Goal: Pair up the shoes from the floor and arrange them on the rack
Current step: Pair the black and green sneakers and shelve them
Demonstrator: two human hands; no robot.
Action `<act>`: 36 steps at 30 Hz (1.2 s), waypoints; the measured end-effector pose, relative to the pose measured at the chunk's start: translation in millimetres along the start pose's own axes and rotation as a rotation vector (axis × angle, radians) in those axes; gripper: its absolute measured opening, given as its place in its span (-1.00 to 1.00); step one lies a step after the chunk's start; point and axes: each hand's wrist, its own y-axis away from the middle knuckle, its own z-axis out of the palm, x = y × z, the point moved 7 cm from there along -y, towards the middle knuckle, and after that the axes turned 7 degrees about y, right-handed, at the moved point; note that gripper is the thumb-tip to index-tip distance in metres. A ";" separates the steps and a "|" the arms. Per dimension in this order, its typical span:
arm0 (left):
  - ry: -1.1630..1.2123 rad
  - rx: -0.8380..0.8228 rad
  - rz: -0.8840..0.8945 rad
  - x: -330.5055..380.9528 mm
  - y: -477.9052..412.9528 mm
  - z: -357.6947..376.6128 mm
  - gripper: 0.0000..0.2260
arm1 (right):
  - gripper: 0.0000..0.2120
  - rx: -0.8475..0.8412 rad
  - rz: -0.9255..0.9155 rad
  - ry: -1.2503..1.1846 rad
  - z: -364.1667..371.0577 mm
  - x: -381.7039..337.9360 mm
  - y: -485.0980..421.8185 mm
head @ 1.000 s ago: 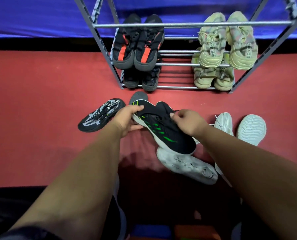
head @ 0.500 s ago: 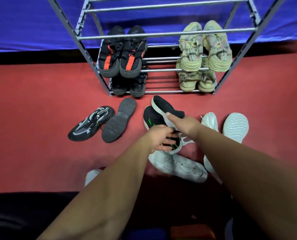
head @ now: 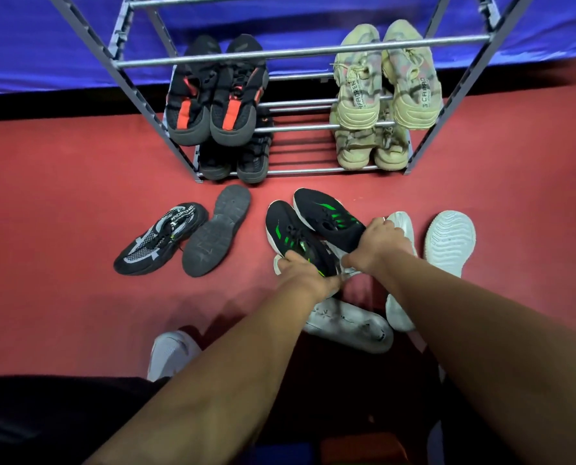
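Two black shoes with green stripes lie side by side in front of the metal rack [head: 300,52]. My left hand [head: 305,271] grips the heel of the left black-and-green shoe [head: 288,231]. My right hand [head: 379,245] grips the heel of the right black-and-green shoe [head: 327,213]. Both shoes point toward the rack, toes up and away from me. On the rack sit a black-and-red pair [head: 213,99] at the left and a beige pair [head: 385,78] at the right, each above another pair on the lowest shelf.
On the red floor at the left lie a black-and-grey shoe [head: 161,239] and its mate, sole up [head: 216,231]. White shoes lie around my arms: one sole up at the right [head: 449,241], one under my forearms [head: 350,325], one near my knee [head: 171,354].
One second ago both hands held a single black-and-green shoe. Now each hand holds one shoe of that pair, set side by side upright. The camera has tilted up, showing more of the rack.
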 end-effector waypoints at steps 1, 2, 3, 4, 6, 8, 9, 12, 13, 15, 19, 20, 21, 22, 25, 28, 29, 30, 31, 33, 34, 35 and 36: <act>0.043 0.011 -0.009 -0.2 -0.6 4.4 0.08 | 0.03 -0.018 0.007 0.029 5.2 -1.4 1.0; 0.073 0.023 -0.024 -0.2 -2.0 7.7 0.16 | 0.04 -0.054 0.024 0.027 12.1 -1.9 0.2; 0.087 0.024 -0.037 0.1 -3.0 10.9 0.26 | 0.05 -0.088 0.035 0.012 18.5 -1.5 -1.1; 0.091 0.016 -0.047 1.6 -2.7 12.4 0.32 | 0.06 -0.113 0.035 0.005 22.7 -1.8 -2.8; 0.073 0.027 -0.060 2.5 -4.8 9.9 0.31 | 0.06 -0.121 0.014 0.016 24.0 -4.3 -6.5; 0.014 0.080 -0.100 -0.3 -6.2 -5.0 0.26 | 0.11 -0.121 -0.031 0.055 23.4 -10.4 -7.5; -0.023 0.106 -0.119 -4.3 -9.0 -14.0 0.24 | 0.13 -0.114 -0.058 0.078 23.7 -14.5 -7.9; -0.065 0.119 -0.138 -20.4 -20.9 -37.0 0.20 | 0.15 -0.065 -0.119 0.085 25.6 -23.3 -10.0; -0.061 0.100 -0.135 -26.0 -26.5 -39.6 0.19 | 0.15 -0.063 -0.130 0.079 26.4 -24.6 -10.3; -0.026 0.061 -0.127 -33.9 -32.5 -39.2 0.16 | 0.11 -0.067 -0.146 0.070 26.3 -25.4 -11.8; 0.048 0.103 -0.019 -32.0 -32.6 -31.9 0.09 | -0.10 -0.023 -0.124 -0.020 18.5 -22.5 -10.3; 0.062 0.124 -0.001 -30.2 -30.6 -34.1 0.03 | -0.13 -0.012 -0.115 -0.050 16.5 -23.0 -9.8; 0.097 0.133 -0.009 -29.6 -28.8 -37.2 -0.03 | -0.14 -0.003 -0.107 -0.081 13.4 -24.3 -7.5; 0.146 0.136 -0.022 -28.7 -26.3 -42.9 -0.10 | -0.15 0.008 -0.099 -0.116 9.8 -25.9 -6.1; 0.266 0.109 -0.052 -22.4 -17.5 -67.9 -0.26 | -0.15 0.037 -0.086 -0.199 -10.5 -32.1 2.6; 0.287 0.045 -0.012 -14.4 -1.3 -97.9 -0.52 | -0.15 0.063 -0.086 -0.213 -36.2 -35.0 16.9; 0.263 0.024 -0.006 -12.1 7.1 -108.3 -0.57 | -0.18 0.070 -0.091 -0.209 -46.5 -35.8 25.1; 0.228 0.007 0.002 -10.4 14.8 -119.2 -0.58 | -0.21 0.078 -0.108 -0.186 -55.7 -37.3 32.3; 0.188 -0.002 0.007 -7.4 23.6 -131.2 -0.56 | -0.24 0.083 -0.128 -0.157 -67.3 -39.5 42.0; 0.092 -0.017 0.049 3.3 44.5 -159.5 -0.59 | -0.36 0.089 -0.174 -0.086 -94.4 -44.9 61.9; 0.043 -0.025 0.075 9.7 56.3 -175.2 -0.61 | -0.41 0.085 -0.205 -0.054 -110.2 -49.2 71.6; -0.002 -0.030 0.091 15.9 69.5 -192.6 -0.61 | -0.42 0.081 -0.236 -0.038 -127.6 -53.9 82.6; -0.047 -0.031 0.110 21.3 82.8 -210.5 -0.60 | -0.42 0.081 -0.263 -0.020 -144.4 -58.1 91.2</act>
